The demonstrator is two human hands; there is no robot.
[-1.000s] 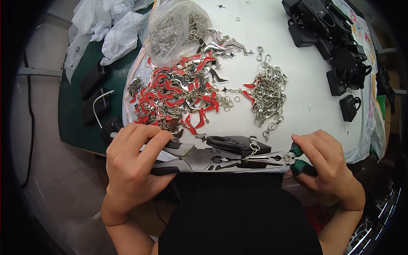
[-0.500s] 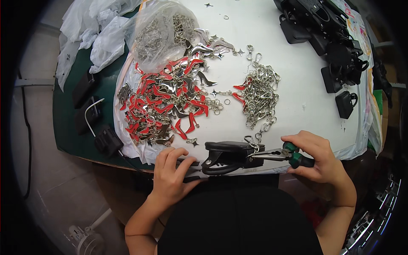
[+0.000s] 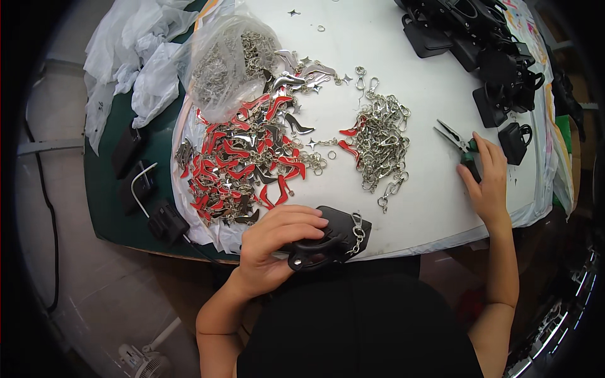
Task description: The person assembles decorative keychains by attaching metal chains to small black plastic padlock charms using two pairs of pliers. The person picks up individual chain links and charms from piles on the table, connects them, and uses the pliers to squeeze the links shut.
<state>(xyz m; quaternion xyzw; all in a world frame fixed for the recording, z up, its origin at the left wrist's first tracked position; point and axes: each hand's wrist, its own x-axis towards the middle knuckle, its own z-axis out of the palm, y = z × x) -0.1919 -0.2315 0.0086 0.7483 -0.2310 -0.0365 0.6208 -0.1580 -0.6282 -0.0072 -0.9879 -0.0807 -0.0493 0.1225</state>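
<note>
My left hand (image 3: 275, 244) is closed on a small black bag (image 3: 340, 227) with a looped black handle, at the table's near edge. A silver clasp and short chain (image 3: 357, 233) lie across the bag's right side. At the right, my right hand (image 3: 488, 179) has its fingers round the green handles of a pair of pliers (image 3: 456, 138). The pliers' jaws are apart with nothing between them, pointing away to the upper left. Beyond the bag lies a heap of red and black high-heel shoe charms (image 3: 239, 157). A pile of silver chains and clasps (image 3: 384, 138) sits right of it.
A clear plastic bag of chains (image 3: 230, 69) stands behind the charms. Several black bags (image 3: 485, 69) are heaped at the far right, with one single black bag (image 3: 515, 143) nearer. White plastic sheets (image 3: 151, 63) and a black power adapter (image 3: 167, 223) lie at the left.
The pliers have come away from the bag's clasp and moved right and farther off with my right hand. My left hand now grips the bag's body, which has turned flatter.
</note>
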